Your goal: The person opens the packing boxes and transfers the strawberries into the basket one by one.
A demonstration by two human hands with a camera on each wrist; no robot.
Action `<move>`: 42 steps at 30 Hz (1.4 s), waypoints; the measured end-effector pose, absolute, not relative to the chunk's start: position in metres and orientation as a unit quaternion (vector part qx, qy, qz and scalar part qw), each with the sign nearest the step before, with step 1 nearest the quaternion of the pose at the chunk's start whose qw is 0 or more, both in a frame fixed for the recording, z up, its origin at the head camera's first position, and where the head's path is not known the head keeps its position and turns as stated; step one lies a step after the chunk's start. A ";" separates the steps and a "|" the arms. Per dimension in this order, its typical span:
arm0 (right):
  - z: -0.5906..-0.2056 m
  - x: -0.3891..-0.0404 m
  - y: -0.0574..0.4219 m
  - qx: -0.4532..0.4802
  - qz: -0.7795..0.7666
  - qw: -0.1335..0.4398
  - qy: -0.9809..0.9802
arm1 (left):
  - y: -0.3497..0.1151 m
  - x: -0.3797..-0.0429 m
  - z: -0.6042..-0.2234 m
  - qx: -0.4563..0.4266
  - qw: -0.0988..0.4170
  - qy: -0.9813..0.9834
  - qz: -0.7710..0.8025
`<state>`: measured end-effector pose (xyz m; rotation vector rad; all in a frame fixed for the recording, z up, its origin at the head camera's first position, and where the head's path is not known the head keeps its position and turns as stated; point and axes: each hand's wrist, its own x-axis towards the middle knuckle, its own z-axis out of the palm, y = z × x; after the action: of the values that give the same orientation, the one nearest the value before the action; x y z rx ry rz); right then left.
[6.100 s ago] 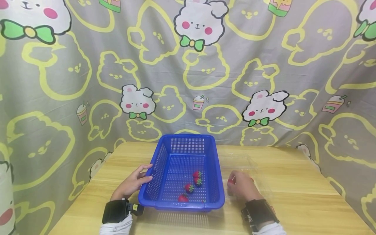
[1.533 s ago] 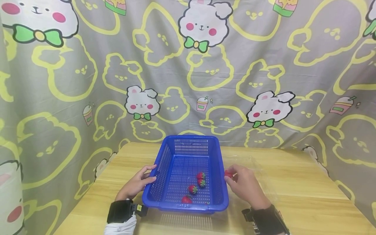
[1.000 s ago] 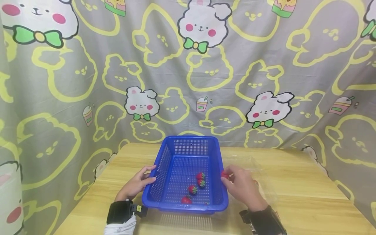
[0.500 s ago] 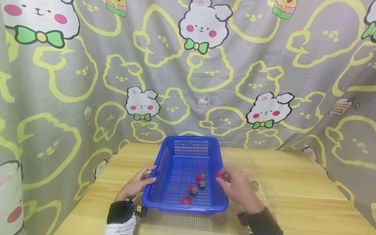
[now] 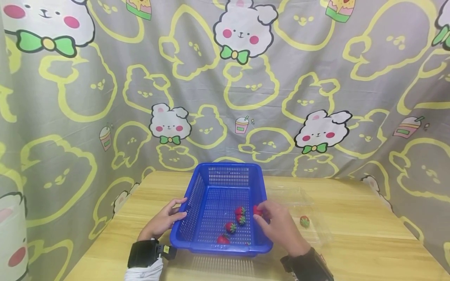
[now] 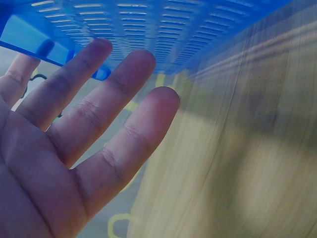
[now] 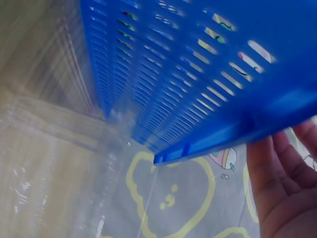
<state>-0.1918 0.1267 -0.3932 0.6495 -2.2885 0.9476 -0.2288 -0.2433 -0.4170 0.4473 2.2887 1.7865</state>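
A blue plastic basket (image 5: 225, 247) with slotted walls stands on the table. Inside it lie several red strawberries (image 5: 230, 226) with green leaves. My left hand (image 5: 162, 221) rests against the basket's left rim; in the left wrist view its fingers (image 6: 131, 131) extend straight beside the slotted wall. My right hand (image 5: 281, 226) pinches a strawberry (image 5: 257, 210) between thumb and fingers, just inside the basket's right rim. In the right wrist view the fingers (image 7: 262, 168) reach over the rim, and the held strawberry is hidden behind it.
A clear plastic box (image 5: 320, 230) lies on the table right of the basket, with one strawberry (image 5: 304, 221) in it. The wooden table (image 5: 372, 234) extends to both sides. A grey curtain (image 5: 225, 136) with rabbit prints hangs behind it.
My right hand has carried its strawberry left from the clear box, over the right rim and into the basket. Another strawberry in the box has come into sight. The left hand stays at the rim.
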 end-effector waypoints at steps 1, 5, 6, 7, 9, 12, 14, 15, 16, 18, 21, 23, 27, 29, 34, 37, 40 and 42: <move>-0.394 -0.192 0.126 0.243 0.353 0.284 -0.858 | -0.243 -0.229 -0.417 0.148 0.101 0.776 0.605; -0.399 -0.194 0.123 0.239 0.351 0.273 -0.863 | -0.243 -0.228 -0.417 0.147 0.101 0.776 0.604; -0.400 -0.195 0.123 0.240 0.351 0.274 -0.863 | -0.243 -0.228 -0.417 0.147 0.101 0.776 0.604; -0.401 -0.195 0.122 0.244 0.350 0.277 -0.861 | -0.243 -0.228 -0.418 0.149 0.101 0.777 0.603; -0.403 -0.195 0.120 0.257 0.347 0.286 -0.855 | -0.243 -0.228 -0.418 0.150 0.101 0.777 0.603; -0.406 -0.195 0.118 0.277 0.346 0.299 -0.845 | -0.244 -0.229 -0.419 0.151 0.102 0.777 0.602; -0.408 -0.195 0.117 0.281 0.350 0.299 -0.842 | -0.244 -0.229 -0.419 0.150 0.104 0.776 0.604; -0.409 -0.195 0.117 0.278 0.352 0.296 -0.843 | -0.244 -0.230 -0.419 0.151 0.105 0.775 0.604; -0.410 -0.195 0.116 0.274 0.354 0.292 -0.845 | -0.244 -0.230 -0.419 0.151 0.106 0.775 0.605; -0.412 -0.195 0.116 0.264 0.355 0.282 -0.851 | -0.244 -0.231 -0.419 0.151 0.108 0.774 0.606; -0.413 -0.196 0.117 0.254 0.354 0.270 -0.859 | -0.244 -0.231 -0.419 0.150 0.107 0.775 0.604; -0.413 -0.196 0.117 0.253 0.354 0.265 -0.861 | -0.243 -0.231 -0.419 0.147 0.106 0.777 0.602; -0.412 -0.196 0.117 0.252 0.358 0.258 -0.861 | -0.244 -0.230 -0.419 0.139 0.099 0.785 0.595; -0.412 -0.197 0.117 0.253 0.357 0.259 -0.861 | -0.243 -0.230 -0.418 0.136 0.098 0.787 0.595; -0.412 -0.197 0.117 0.253 0.357 0.261 -0.860 | -0.243 -0.230 -0.418 0.135 0.099 0.785 0.597; -0.412 -0.197 0.118 0.253 0.358 0.264 -0.859 | -0.243 -0.230 -0.419 0.135 0.100 0.785 0.596; -0.412 -0.198 0.118 0.254 0.355 0.272 -0.858 | -0.243 -0.230 -0.418 0.135 0.100 0.787 0.594; -0.412 -0.199 0.119 0.257 0.350 0.281 -0.856 | -0.243 -0.231 -0.417 0.135 0.100 0.787 0.593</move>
<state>-0.1986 0.1191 -0.4117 0.6885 -2.2939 0.9371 -0.2308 -0.2425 -0.4173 0.3985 2.3276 1.7547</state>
